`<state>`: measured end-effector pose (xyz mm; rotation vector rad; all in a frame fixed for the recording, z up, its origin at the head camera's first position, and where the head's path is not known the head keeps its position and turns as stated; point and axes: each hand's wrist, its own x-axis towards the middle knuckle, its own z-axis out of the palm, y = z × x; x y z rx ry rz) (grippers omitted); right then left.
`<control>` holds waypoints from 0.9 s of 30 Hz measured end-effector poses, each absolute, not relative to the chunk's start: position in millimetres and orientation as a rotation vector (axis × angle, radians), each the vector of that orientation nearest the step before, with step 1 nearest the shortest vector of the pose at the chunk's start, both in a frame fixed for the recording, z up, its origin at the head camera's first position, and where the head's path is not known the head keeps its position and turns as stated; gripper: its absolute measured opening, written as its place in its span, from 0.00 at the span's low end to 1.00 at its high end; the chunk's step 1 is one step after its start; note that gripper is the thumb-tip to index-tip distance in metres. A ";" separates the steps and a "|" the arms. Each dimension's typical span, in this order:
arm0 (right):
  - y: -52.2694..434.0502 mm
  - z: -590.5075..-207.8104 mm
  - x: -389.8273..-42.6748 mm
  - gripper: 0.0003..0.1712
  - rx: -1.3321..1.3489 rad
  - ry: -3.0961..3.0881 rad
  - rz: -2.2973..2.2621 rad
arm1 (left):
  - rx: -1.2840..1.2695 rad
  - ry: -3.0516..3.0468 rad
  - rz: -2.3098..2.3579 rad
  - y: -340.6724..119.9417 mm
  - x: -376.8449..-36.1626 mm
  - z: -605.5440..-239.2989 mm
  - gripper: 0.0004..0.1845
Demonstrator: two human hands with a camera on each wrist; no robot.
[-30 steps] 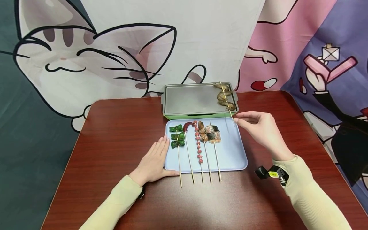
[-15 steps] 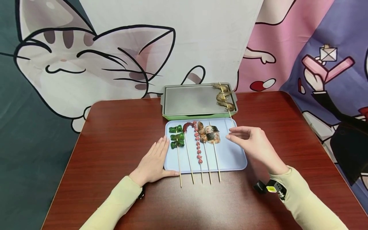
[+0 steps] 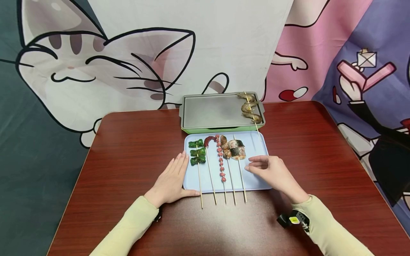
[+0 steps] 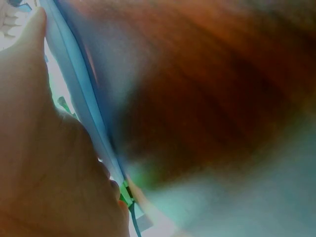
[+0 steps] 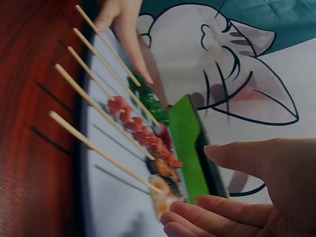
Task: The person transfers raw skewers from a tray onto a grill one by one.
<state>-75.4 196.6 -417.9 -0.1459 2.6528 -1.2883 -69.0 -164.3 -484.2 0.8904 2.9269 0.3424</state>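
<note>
Right hand point(image 3: 272, 172) moved down over blue tray point(image 3: 259, 177), empty | left hand point(image 3: 171, 179) flat | red-brown table point(image 3: 128, 142), cartoon backdrop point(image 3: 96, 64)

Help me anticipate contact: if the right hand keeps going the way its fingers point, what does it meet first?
Probably the fish skewer: the right hand points left over the blue tray, fingertips just short of its stick; height above it is unclear.
</note>
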 end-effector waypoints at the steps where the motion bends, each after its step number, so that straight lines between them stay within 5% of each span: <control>1: 195.7 -420.5 -74.5 0.25 -0.147 2.643 -1.290 | 0.892 2.930 0.346 -164.5 -69.1 -484.9 0.67; 16: 184.4 -450.6 -65.5 0.21 -0.193 2.522 -1.369 | 0.883 2.915 0.341 -162.3 -68.3 -477.2 0.67; 27: 181.1 -457.8 -63.3 0.27 -0.198 2.505 -1.361 | 0.877 2.919 0.325 -161.2 -67.4 -474.6 0.66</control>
